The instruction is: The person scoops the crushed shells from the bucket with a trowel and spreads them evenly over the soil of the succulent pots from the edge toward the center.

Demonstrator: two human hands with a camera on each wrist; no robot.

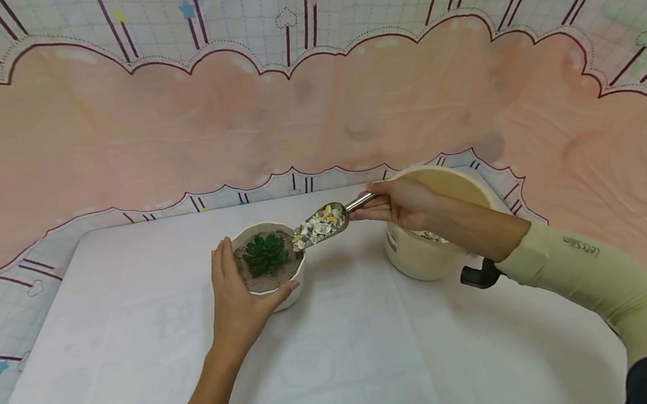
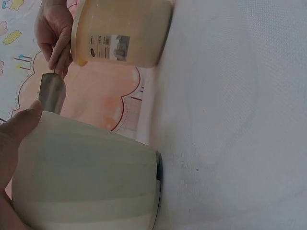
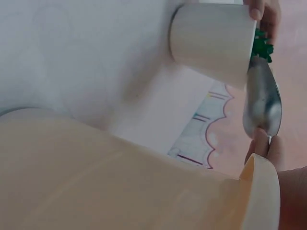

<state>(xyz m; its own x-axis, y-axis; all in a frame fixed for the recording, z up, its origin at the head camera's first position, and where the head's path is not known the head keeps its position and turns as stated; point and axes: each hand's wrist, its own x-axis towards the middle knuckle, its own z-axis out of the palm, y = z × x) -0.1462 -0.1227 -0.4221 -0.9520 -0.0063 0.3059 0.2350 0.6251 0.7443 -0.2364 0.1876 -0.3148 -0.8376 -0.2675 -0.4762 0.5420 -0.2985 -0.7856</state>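
Observation:
A small white plant pot (image 1: 292, 291) stands on the white-covered table, filled with greyish soil around a green succulent (image 1: 265, 254). My left hand (image 1: 241, 304) grips it from the near left, thumb on the front rim and fingers along the left side. In my right hand (image 1: 402, 204) is the handle of a metal scoop (image 3: 262, 103), heaped with pale and yellowish stone chips (image 1: 320, 225). The scoop's tip overlaps the pot's right rim in the head view, close beside the succulent. In the right wrist view, fingers curl round the handle.
A cream bucket (image 1: 425, 262) stands at the right under my right forearm, with more chips (image 1: 431, 236) visible inside. A label (image 2: 110, 47) marks its side. The white table cover (image 1: 349, 342) runs back to a patterned pink cloth (image 1: 257, 117). Each wrist carries a black camera mount (image 1: 481, 274).

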